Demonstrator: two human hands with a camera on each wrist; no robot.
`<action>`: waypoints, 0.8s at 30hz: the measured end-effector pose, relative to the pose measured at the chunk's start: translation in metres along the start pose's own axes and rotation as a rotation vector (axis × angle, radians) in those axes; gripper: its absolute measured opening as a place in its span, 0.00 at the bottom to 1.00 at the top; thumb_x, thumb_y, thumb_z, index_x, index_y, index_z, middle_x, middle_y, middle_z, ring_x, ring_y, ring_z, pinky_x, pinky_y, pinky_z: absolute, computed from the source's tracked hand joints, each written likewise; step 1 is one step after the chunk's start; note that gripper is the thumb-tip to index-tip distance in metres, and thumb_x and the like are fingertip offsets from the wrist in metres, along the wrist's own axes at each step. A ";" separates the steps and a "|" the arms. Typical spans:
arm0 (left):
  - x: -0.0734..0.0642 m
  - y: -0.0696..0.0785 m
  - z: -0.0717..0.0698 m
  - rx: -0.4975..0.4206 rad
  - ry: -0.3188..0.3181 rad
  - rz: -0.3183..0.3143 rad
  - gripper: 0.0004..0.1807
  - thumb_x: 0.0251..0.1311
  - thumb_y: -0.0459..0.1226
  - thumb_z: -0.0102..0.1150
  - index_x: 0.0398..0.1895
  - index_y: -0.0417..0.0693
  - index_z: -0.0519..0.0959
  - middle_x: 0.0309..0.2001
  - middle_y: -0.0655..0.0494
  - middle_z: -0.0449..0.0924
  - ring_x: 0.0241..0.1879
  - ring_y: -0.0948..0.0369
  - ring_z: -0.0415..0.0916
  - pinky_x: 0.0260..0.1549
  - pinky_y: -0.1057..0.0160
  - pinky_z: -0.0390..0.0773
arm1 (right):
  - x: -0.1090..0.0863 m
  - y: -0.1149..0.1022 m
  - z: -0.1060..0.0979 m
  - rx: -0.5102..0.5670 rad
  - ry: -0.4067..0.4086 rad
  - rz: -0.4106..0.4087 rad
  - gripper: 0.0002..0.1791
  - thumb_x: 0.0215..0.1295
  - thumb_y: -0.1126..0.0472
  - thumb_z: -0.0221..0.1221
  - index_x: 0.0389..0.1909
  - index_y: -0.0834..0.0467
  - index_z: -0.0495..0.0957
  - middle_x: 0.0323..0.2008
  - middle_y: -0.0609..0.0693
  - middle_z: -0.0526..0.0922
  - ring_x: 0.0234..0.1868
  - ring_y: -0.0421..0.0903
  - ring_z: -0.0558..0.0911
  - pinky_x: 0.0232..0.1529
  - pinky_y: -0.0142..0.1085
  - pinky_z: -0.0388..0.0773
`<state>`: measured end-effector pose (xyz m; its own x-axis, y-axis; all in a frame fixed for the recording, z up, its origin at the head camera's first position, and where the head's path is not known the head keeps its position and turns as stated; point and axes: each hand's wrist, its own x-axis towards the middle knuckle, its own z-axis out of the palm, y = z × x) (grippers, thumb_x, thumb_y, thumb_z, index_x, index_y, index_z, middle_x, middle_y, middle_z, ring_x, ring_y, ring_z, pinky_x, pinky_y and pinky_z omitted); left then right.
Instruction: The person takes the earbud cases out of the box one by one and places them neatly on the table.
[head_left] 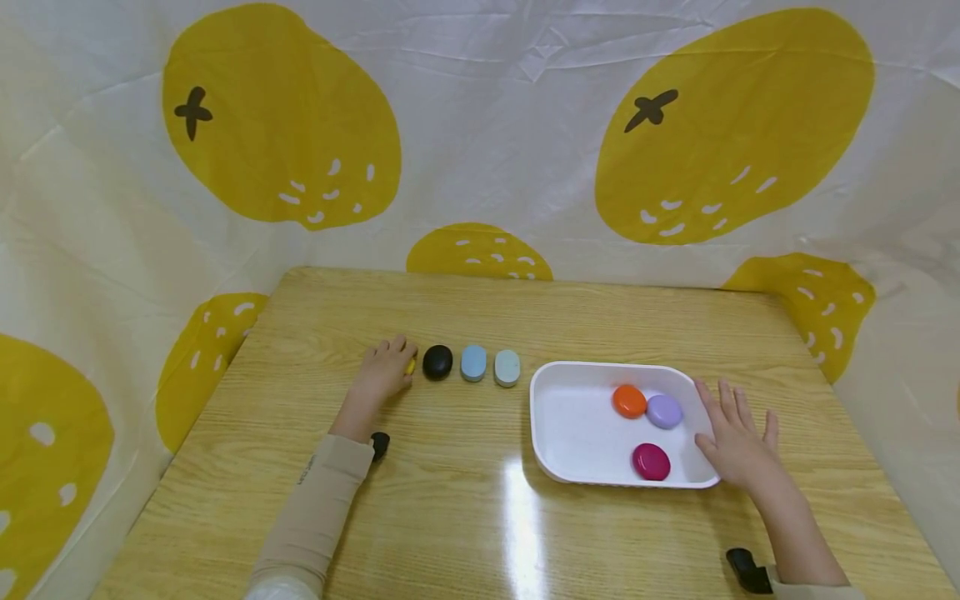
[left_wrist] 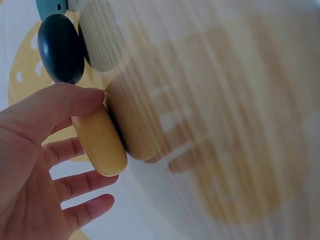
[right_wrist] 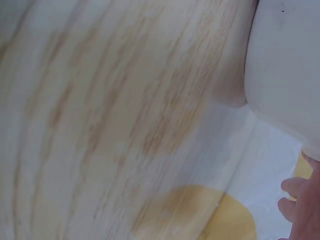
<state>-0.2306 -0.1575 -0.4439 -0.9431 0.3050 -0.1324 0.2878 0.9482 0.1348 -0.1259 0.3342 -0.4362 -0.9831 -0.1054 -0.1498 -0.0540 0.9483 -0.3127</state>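
Note:
My left hand [head_left: 383, 372] holds a yellow pebble-shaped piece [left_wrist: 102, 142] at the left end of a row. In the left wrist view, its thumb lies on the near side and the other fingers are behind. To the right in that row stand a black rounded piece [head_left: 437, 362], a light blue one [head_left: 473, 363] and a pale green one [head_left: 507, 367]. My right hand [head_left: 738, 442] has its fingers spread, touching the right rim of the white tray [head_left: 573, 476]. Inside the tray are an orange piece [head_left: 629, 402], a lilac piece [head_left: 664, 412] and a magenta piece [head_left: 651, 462].
Everything sits on a glossy wooden table [head_left: 442, 517]. A white curtain [head_left: 495, 142] with large yellow fruit prints hangs round its back and sides. Black wrist-worn devices show by the left sleeve [head_left: 315, 508] and the right forearm.

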 end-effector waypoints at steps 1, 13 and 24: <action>0.000 0.000 0.000 -0.004 -0.009 -0.003 0.23 0.56 0.39 0.60 0.54 0.43 0.69 0.49 0.46 0.64 0.47 0.46 0.64 0.48 0.45 0.66 | 0.000 0.000 0.000 0.001 -0.003 0.002 0.43 0.63 0.60 0.49 0.71 0.51 0.32 0.68 0.69 0.32 0.67 0.67 0.30 0.53 0.65 0.15; 0.003 0.012 -0.010 -0.054 -0.002 -0.043 0.29 0.58 0.37 0.56 0.64 0.44 0.63 0.63 0.43 0.58 0.60 0.43 0.57 0.57 0.43 0.59 | 0.000 0.001 0.001 0.010 0.000 0.006 0.43 0.62 0.60 0.49 0.71 0.50 0.32 0.67 0.69 0.31 0.66 0.68 0.31 0.53 0.66 0.16; 0.020 0.111 -0.022 0.073 0.295 0.442 0.23 0.60 0.36 0.48 0.61 0.50 0.66 0.61 0.51 0.64 0.60 0.53 0.62 0.58 0.52 0.61 | -0.001 0.000 -0.003 0.014 -0.006 0.006 0.43 0.64 0.59 0.47 0.71 0.48 0.30 0.67 0.70 0.32 0.66 0.67 0.30 0.52 0.68 0.19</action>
<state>-0.2216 -0.0475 -0.4097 -0.7334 0.6484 0.2040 0.6687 0.7421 0.0452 -0.1250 0.3351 -0.4336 -0.9823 -0.1015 -0.1572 -0.0455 0.9446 -0.3251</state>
